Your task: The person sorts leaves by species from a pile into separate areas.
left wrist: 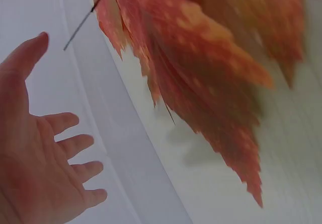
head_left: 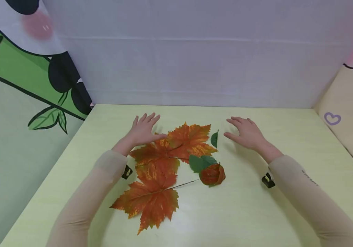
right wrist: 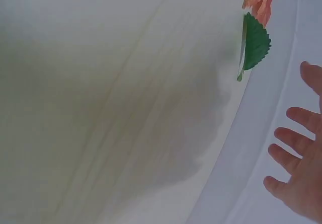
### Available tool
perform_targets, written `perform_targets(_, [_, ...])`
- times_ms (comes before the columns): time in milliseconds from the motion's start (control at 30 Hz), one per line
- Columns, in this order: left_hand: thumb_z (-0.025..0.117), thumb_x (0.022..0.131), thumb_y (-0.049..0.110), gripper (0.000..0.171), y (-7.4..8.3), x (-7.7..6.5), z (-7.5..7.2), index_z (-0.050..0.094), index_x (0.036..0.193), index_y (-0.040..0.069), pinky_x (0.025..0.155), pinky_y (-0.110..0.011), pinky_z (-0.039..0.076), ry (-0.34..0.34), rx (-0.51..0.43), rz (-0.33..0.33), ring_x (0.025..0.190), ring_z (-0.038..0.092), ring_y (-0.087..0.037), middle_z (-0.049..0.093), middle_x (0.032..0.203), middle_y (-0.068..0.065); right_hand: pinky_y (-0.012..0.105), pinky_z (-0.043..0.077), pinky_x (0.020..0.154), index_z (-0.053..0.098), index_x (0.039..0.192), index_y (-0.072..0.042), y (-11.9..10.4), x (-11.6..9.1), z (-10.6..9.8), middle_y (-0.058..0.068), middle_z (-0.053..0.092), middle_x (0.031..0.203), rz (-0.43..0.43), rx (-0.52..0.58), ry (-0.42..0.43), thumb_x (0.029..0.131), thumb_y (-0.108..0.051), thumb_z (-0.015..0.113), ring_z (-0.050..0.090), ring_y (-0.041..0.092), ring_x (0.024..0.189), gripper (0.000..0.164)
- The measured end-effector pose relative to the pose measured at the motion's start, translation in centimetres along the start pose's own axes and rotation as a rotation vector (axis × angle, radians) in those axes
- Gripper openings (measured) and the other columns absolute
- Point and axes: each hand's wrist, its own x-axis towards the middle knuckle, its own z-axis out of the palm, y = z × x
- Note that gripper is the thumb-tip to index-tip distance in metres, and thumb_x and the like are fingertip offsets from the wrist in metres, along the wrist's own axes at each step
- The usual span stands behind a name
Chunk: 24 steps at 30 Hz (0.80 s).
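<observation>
My left hand [head_left: 145, 131] is held out over the back left of the table, fingers spread and nothing in them. Near its thumb lie orange maple leaves, one at the back [head_left: 192, 139] and another at the front [head_left: 151, 195]. In the left wrist view a maple leaf [left wrist: 201, 78] fills the upper right, apart from the spread fingers. The right hand [head_left: 248, 133] also holds nothing; its fingers reach inward, toward a small folded green leaf [head_left: 214, 139]. That green leaf [right wrist: 256, 43] appears beyond the fingertips in the right wrist view.
Just right of the maple leaves sits a rounded, curled orange-red piece [head_left: 212, 174], with flat green leaves [head_left: 197, 163] behind it. A pale wall sheet [head_left: 195, 72] stands along the back edge of the light wooden table [head_left: 241, 212].
</observation>
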Motion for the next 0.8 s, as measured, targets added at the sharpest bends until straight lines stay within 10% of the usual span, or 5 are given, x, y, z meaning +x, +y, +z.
perform_targets(367, [0.059, 0.083, 0.046, 0.066, 2.3, 0.9, 1.4, 0.044, 0.132, 0.004, 0.096, -0.049, 0.037, -0.069, -0.1, 0.0, 0.114, 0.048, -0.031, 0.047, 0.131, -0.016, 0.05, 0.039, 0.092, 0.057, 0.122, -0.008, -2.7, 1.8, 1.8, 0.014, 0.056, 0.122, -0.091, 0.052, -0.098, 0.09, -0.031, 0.054, 0.052, 0.034, 0.111, 0.039])
perform_targets(800, [0.064, 0.077, 0.049, 0.071, 4.0, 1.2, 2.9, 0.046, 0.127, 0.002, 0.089, -0.042, 0.042, -0.149, -0.105, -0.052, 0.104, 0.05, -0.029, 0.05, 0.118, -0.015, 0.044, 0.044, 0.087, 0.061, 0.117, -0.008, -3.4, 3.5, 2.5, 0.012, 0.058, 0.12, -0.12, 0.008, -0.177, 0.089, -0.021, 0.057, 0.054, 0.03, 0.108, 0.031])
